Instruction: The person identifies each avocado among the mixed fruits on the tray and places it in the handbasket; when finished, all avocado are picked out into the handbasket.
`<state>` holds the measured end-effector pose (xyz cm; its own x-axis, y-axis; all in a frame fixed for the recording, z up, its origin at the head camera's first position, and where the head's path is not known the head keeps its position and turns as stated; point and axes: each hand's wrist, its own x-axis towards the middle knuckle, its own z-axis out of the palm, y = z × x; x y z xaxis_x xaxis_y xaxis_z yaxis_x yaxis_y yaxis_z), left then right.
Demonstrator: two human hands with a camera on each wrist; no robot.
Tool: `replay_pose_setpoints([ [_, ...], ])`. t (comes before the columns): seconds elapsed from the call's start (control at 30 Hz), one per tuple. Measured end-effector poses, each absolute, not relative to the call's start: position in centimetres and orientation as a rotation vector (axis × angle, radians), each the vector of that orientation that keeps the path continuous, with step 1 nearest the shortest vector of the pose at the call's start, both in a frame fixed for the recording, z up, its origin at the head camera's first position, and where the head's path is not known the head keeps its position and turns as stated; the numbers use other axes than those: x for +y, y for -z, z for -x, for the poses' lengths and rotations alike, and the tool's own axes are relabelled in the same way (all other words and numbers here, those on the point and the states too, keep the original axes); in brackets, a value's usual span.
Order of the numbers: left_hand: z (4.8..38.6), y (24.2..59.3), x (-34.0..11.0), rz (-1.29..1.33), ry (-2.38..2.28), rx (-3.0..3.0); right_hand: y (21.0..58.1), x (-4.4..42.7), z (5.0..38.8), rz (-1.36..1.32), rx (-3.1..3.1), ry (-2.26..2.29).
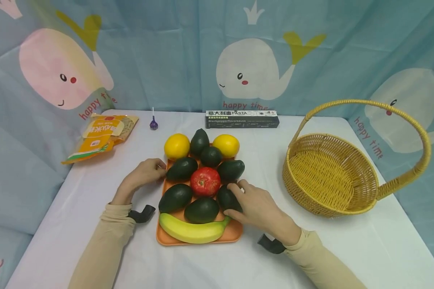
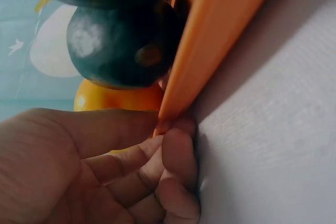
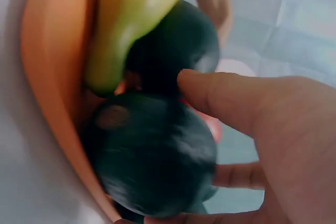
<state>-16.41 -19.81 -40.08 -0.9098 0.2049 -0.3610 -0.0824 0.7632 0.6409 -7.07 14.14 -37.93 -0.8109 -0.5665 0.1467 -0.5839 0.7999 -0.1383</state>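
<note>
An orange tray (image 1: 235,233) bears several dark green avocados, a red pomegranate (image 1: 205,182) in the middle, two lemons (image 1: 177,147) at the far corners and a banana (image 1: 191,229) along the near edge. At the tray's left side, my left hand (image 1: 144,173) pinches the rim between thumb and fingers; the left wrist view shows the tray wall (image 2: 210,51) running into that pinch. My right hand (image 1: 258,206) is curled round the avocado (image 3: 157,153) on the tray's right side, thumb on the near side, fingers beyond. Part of that avocado is hidden.
A wicker basket (image 1: 347,210) with a tall handle stands at the right. Along the back lie a black pasta box (image 1: 242,121) and a purple lollipop (image 1: 153,123). A yellow food bag (image 1: 101,136) rests at the back left. A printed cloth (image 1: 166,52) hangs behind the table.
</note>
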Motion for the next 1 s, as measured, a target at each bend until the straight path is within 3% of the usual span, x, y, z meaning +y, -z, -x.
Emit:
replay_pose_setpoints([
  [0.23, 16.5, 40.9, -19.9, -0.107, -1.007, 2.521, 39.0, 13.4, 7.1, -0.852, -2.983, -0.422],
  [0.4, 16.5, 40.9, -19.9, -0.109, -1.022, 2.507, 36.8, 14.9, 7.3, -0.731, -3.015, -0.622],
  [0.63, 16.6, 40.9, -20.1, -0.096, -1.016, 2.497, 32.2, 23.2, 9.3, -0.309, -2.886, -0.628],
  [0.77, 16.6, 40.9, -20.1, -0.096, -1.019, 2.487, 32.0, 28.8, 10.6, -0.098, -2.997, -0.556],
  [1.0, 16.6, 40.9, -19.9, -0.124, -1.008, 2.498, 35.2, 32.0, 11.1, -0.251, -3.301, -0.424],
])
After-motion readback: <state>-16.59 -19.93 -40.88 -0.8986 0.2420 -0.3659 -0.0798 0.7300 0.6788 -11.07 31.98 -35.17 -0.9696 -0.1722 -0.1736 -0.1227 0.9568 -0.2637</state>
